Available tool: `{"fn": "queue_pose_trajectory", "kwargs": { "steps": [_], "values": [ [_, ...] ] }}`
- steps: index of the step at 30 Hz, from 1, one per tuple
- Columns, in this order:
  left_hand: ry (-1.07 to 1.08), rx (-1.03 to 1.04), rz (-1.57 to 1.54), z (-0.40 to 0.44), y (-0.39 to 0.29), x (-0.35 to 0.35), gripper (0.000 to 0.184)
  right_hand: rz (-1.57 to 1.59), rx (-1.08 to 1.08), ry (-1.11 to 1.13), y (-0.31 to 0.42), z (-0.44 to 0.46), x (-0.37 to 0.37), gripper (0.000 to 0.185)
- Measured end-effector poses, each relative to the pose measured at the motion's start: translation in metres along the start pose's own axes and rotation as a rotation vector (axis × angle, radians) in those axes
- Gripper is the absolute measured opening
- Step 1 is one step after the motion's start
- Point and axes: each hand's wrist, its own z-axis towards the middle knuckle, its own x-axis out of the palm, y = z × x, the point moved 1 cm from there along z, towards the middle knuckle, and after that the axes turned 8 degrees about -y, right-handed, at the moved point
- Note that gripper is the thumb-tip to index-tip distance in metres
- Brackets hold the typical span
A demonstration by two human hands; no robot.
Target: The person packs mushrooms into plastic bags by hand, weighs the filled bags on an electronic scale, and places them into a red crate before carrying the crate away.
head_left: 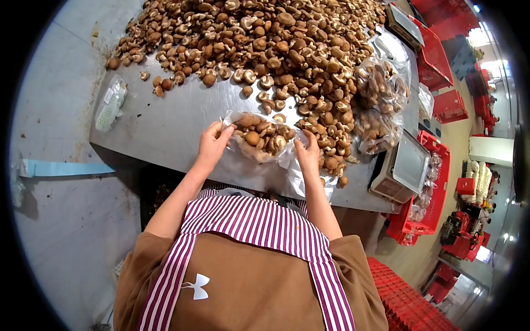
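Observation:
A clear plastic bag with brown mushrooms in it rests near the table's front edge, its mouth spread wide. My left hand pinches the left side of the bag's rim. On the other side, my right hand grips the right edge of the plastic between thumb and fingers. Loose mushrooms form a large heap behind the bag and run down past my right hand. Under and beside the bag lies more thin white plastic, partly hidden by my right forearm.
Filled mushroom bags stand right of the heap. A scale sits at the table's right edge, beside a red crate holding packed bags. A green-netted packet lies on the metal table at left. Red crates stack behind right.

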Motion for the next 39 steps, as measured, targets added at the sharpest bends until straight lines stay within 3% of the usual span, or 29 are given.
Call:
{"fn": "queue_pose_trajectory", "kwargs": {
  "steps": [2, 3, 5, 10, 13, 17, 20, 21, 23, 24, 25, 27, 30, 31, 33, 34, 35, 37, 38, 39],
  "values": [
    [0.021, -0.023, -0.045, 0.000, -0.004, 0.005, 0.018, 0.183, 0.209, 0.149, -0.002, 0.006, -0.002, 0.043],
    [0.043, -0.008, -0.050, 0.000, -0.005, 0.007, 0.019, 0.185, 0.210, 0.144, -0.004, 0.007, -0.001, 0.043],
    [0.064, 0.006, -0.053, 0.000, -0.005, 0.009, 0.019, 0.066, 0.016, 0.020, -0.004, 0.008, 0.003, 0.046],
    [0.078, -0.027, -0.040, -0.002, 0.011, 0.012, 0.019, -0.018, 0.067, 0.078, -0.010, 0.023, 0.027, 0.078],
    [0.086, -0.078, 0.013, -0.004, 0.019, 0.016, 0.019, -0.023, 0.204, 0.222, 0.013, 0.027, 0.035, 0.083],
    [0.090, -0.097, -0.009, -0.002, 0.026, 0.020, 0.019, -0.123, 0.178, 0.267, -0.001, 0.041, 0.055, 0.084],
    [0.090, -0.130, -0.026, 0.002, 0.025, 0.018, 0.020, 0.032, 0.358, 0.403, -0.001, 0.049, 0.053, 0.078],
    [0.095, -0.138, -0.057, 0.002, 0.023, 0.016, 0.020, 0.184, 0.364, 0.437, -0.019, 0.056, 0.057, 0.067],
    [0.097, -0.148, -0.086, 0.003, 0.022, 0.011, 0.021, 0.480, 0.642, 0.489, 0.037, 0.047, 0.022, 0.054],
    [0.105, -0.154, -0.100, 0.003, 0.024, 0.009, 0.022, 0.932, 0.806, 0.412, 0.038, 0.050, 0.024, 0.047],
    [0.114, -0.161, -0.116, 0.002, 0.026, 0.007, 0.023, 1.210, 0.825, 0.435, 0.028, 0.057, 0.028, 0.054],
    [0.115, -0.177, -0.112, 0.001, 0.028, 0.004, 0.023, 1.137, 0.755, 0.472, 0.024, 0.060, 0.031, 0.070],
    [0.101, -0.172, -0.136, 0.003, 0.026, 0.004, 0.024, 0.871, 0.741, 0.325, 0.026, 0.048, 0.034, 0.093],
    [0.080, -0.158, -0.161, 0.002, 0.024, 0.002, 0.024, 0.868, 0.745, 0.327, 0.027, 0.041, 0.031, 0.093],
    [0.046, -0.154, -0.151, 0.004, 0.017, -0.002, 0.022, 0.690, 0.550, 0.347, 0.032, 0.029, 0.024, 0.088],
    [0.016, -0.145, -0.141, 0.005, 0.012, -0.004, 0.021, 0.474, 0.447, 0.288, 0.031, 0.023, 0.023, 0.070],
    [0.023, -0.149, -0.140, 0.004, 0.006, -0.007, 0.021, 0.474, 0.453, 0.283, 0.032, 0.017, 0.019, 0.070],
    [0.006, -0.052, -0.202, -0.001, -0.036, -0.013, 0.019, 0.534, 0.339, 0.255, 0.056, 0.005, -0.002, 0.044],
    [0.026, 0.007, -0.221, -0.006, -0.057, -0.014, 0.017, 0.727, 0.277, 0.223, 0.078, 0.000, -0.017, 0.027],
    [0.032, 0.003, -0.224, -0.012, -0.065, -0.015, 0.017, 0.833, 0.214, 0.248, 0.100, -0.004, -0.035, 0.022]
  ]
}}
